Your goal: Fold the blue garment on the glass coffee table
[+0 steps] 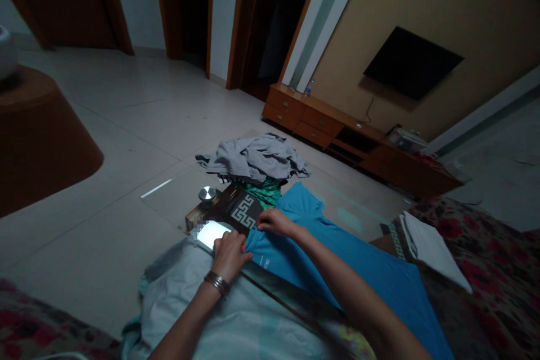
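Observation:
A blue T-shirt [358, 259] lies spread over a dark glass-topped table [220, 202], reaching from the middle of the view to the lower right. At its left end, my right hand [274, 221] is closed with fingertips pinching the cloth. My left hand [230, 253], a bracelet on its wrist, is closed at the near corner of the same end, fingers bent over the shirt's edge. Just left of those fingers lies a phone [210, 234] with a bright screen. The fingertips of my left hand are partly hidden.
A heap of grey clothes [257, 157] sits on the table's far side, with green patterned cloth [265, 191] under it. Close to me is a pale cloth [189, 298]. A folded white cloth [434, 250] lies at right, beside a floral sofa [489, 253]. A round metal knob [207, 194] stands near the phone.

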`<state>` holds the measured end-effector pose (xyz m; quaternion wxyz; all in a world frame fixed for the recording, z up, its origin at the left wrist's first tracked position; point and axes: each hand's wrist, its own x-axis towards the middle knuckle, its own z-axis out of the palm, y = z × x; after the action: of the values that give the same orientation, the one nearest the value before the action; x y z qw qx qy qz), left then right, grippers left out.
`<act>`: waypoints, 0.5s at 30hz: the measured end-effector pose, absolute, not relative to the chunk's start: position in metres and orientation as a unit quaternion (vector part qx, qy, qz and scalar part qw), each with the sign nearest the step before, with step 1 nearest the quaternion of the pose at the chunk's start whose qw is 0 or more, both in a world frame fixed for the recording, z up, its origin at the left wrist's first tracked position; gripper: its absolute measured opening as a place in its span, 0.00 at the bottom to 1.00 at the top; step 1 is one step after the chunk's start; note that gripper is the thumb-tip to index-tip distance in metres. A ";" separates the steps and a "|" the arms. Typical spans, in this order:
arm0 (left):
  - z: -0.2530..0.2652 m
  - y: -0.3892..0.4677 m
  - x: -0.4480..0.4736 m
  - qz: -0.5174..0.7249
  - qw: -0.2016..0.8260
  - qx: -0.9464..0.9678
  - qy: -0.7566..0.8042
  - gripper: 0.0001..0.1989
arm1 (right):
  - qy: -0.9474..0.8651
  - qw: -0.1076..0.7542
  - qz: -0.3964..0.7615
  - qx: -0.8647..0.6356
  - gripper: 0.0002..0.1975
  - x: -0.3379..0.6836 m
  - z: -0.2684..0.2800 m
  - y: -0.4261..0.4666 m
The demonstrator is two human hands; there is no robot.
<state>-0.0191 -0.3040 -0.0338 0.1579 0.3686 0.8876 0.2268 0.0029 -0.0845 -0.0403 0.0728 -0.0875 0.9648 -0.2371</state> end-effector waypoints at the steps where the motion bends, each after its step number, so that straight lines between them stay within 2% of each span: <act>1: -0.033 -0.304 -0.019 0.229 0.161 0.368 0.887 0.09 | 0.964 0.073 -0.238 -0.090 0.08 0.004 -0.039 -0.085; 3: -0.032 -0.303 -0.019 0.243 0.166 0.367 0.883 0.08 | 0.965 0.074 -0.235 -0.091 0.09 0.005 -0.036 -0.086; 6: -0.033 -0.300 -0.015 0.289 0.172 0.368 0.867 0.06 | 0.962 0.083 -0.246 -0.087 0.05 0.005 -0.033 -0.089; 9: -0.033 -0.298 -0.012 0.330 0.190 0.364 0.850 0.10 | 0.950 0.100 -0.287 -0.069 0.02 0.004 -0.031 -0.090; 12: -0.034 -0.300 -0.012 0.331 0.209 0.355 0.849 0.14 | 0.944 0.104 -0.307 -0.057 0.03 0.004 -0.030 -0.090; 15: -0.036 -0.303 -0.015 0.325 0.214 0.354 0.851 0.14 | 0.948 0.103 -0.292 -0.069 0.07 0.004 -0.030 -0.089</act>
<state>-0.0155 -0.3027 -0.0356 0.2139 0.3535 0.8506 0.3251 0.0041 -0.0888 -0.0303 0.1033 -0.0687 0.9482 -0.2924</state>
